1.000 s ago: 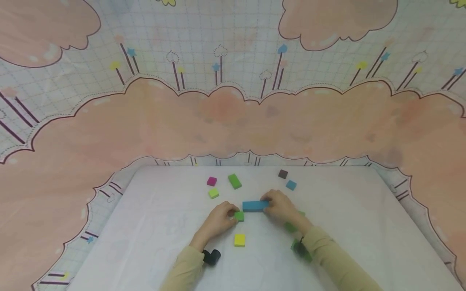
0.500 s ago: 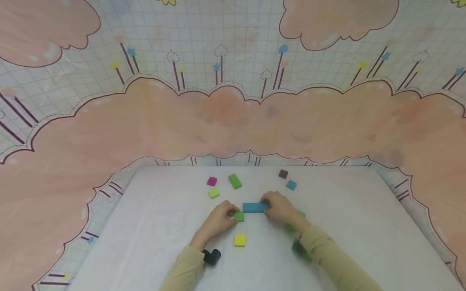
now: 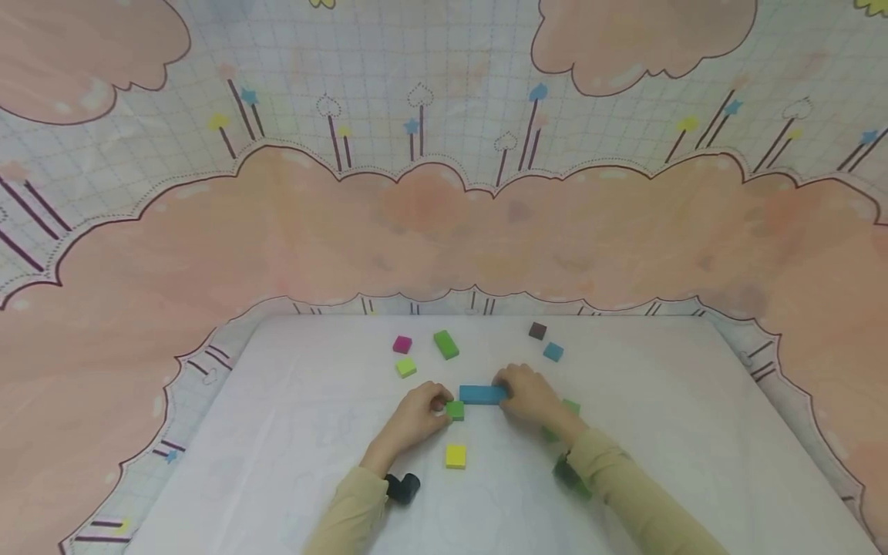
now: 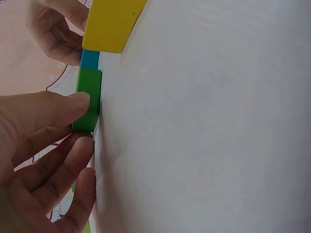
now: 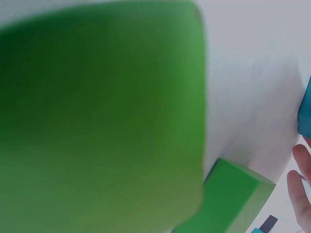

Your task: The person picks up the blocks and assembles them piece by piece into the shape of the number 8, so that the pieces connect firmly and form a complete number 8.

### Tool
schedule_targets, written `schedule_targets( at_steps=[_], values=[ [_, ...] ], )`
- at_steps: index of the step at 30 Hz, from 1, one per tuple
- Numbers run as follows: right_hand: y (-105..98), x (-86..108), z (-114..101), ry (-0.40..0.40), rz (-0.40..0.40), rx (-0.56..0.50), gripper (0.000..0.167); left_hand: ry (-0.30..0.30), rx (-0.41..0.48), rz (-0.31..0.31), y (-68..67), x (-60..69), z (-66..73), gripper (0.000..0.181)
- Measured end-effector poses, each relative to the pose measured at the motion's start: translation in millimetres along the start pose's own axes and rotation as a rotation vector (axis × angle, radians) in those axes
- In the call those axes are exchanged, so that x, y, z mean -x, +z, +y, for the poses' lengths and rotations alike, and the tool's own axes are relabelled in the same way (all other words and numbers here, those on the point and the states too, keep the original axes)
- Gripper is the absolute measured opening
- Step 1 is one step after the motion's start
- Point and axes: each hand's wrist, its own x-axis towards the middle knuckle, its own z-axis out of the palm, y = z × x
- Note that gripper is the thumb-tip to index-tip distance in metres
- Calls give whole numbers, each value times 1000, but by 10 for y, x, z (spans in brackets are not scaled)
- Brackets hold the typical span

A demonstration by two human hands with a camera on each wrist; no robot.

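Note:
My left hand (image 3: 414, 416) pinches a small green block (image 3: 455, 411) on the white table; in the left wrist view the thumb lies on the block's face. Just beyond and to the right lies a long blue block (image 3: 480, 395). Its right end is between the thumb and fingers of my right hand (image 3: 530, 395). The two blocks are close together near their corners; whether they touch I cannot tell. Nearer to me is a yellow block (image 3: 455, 456), apart from both hands. The right wrist view shows only some fingertips (image 5: 302, 165) beside the blue block (image 5: 305, 114).
Beyond the hands lie magenta (image 3: 402, 344), lime (image 3: 405, 368), long green (image 3: 446, 344), dark brown (image 3: 537, 331) and small blue (image 3: 553, 351) blocks. Two green blocks, one large and close (image 5: 102, 116), another behind (image 5: 226, 196), are partly under my right forearm.
The blue block and my right hand have shifted very slightly toward me and to the left. My left hand and the green block stay about where they were.

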Motion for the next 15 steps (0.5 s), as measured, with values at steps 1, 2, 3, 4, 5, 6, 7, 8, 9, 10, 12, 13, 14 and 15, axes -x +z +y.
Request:
schedule_targets(
  at_steps=[1,2,3,4,5,6,7,8,9,10,12,13,14,15],
  values=[
    [4,0,2,0,-1,-1,31,2,1,-1,-1,2,0,27],
    [8,2,5,-1,-3,-1,31,2,1,-2,-2,2,0,27],
    [12,3,9,0,-3,0,31,2,4,-3,-3,3,0,27],
    [15,3,12,-2,-2,1,31,1,5,-5,-3,4,2,27],
    [17,5,13,-1,-2,1,31,-1,5,-7,-3,4,4,27],
    [18,7,15,0,-2,1,31,-2,6,-8,-4,6,7,26],
    [18,8,14,1,-2,0,31,-4,5,-8,-4,7,11,26],
    [20,7,16,-1,1,3,31,-4,6,-8,-5,8,14,26],
    [21,5,17,-3,3,5,31,-5,6,-6,-5,8,16,26],
    [21,3,18,-3,3,6,32,-5,3,-5,-4,9,17,26],
    [18,0,21,0,-2,7,33,-7,1,-1,-3,8,19,26],
    [15,-3,23,0,-2,5,34,-10,1,0,-2,7,19,26],
    [12,-5,27,0,-2,6,34,-11,3,1,-3,6,20,26],
    [7,-8,30,0,-5,3,35,-14,5,2,-3,4,21,26]
  ],
)
